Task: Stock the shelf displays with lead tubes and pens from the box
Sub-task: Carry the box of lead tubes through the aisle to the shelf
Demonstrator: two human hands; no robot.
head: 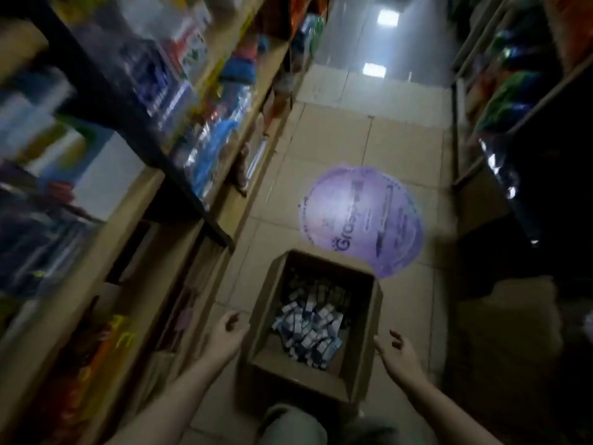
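From the head camera, you are looking down a narrow shop aisle with a tiled floor (337, 149). An open cardboard box (362, 342) sits on the tiles right in front of you, its flaps up. Inside it lies a loose heap of small white and blue packs (313, 329); the view is too blurred to say whether they are lead tubes or pens.

Your left hand (224, 335) hovers just beside the box's left wall, fingers loosely curled and holding nothing. Your right hand (398, 354) hovers just beside the box's right wall, fingers relaxed and slightly spread, also holding nothing. Neither hand seems to touch the cardboard.

Beyond the box, a round purple sticker (361, 220) with printed lettering lies flat on the floor. On your left runs a shelf (179, 194) crowded with blurred, colourful packaged goods. Another shelf unit (513, 101) stands along the right side, mostly in shadow. Your knee (288, 425) shows at the bottom edge.
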